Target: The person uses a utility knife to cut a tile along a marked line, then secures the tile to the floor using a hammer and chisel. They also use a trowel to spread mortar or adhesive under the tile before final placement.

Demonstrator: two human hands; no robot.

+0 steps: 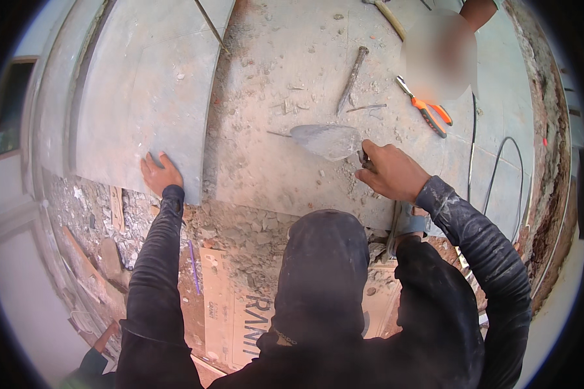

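My right hand (396,172) grips a trowel (328,141) by its handle. Its pale, mortar-coated blade points left over a dusty grey slab (266,185). On the left, my left hand (161,174) rests with fingers spread on the near edge of a large grey tile (146,97). Nothing is held in that hand. Beyond the trowel lie a worn rod-like tool (352,81) and a short thin metal piece (366,107). Orange-handled pliers (428,109) sit farther right.
A hammer handle (390,19) and another person's arm (479,11) show at the far right. A thin rod (212,27) crosses the tile's far edge. Black cable (499,152) loops at right. Rubble (256,230) and cardboard (217,311) lie nearer. Another person's sleeve (92,363) appears lower left.
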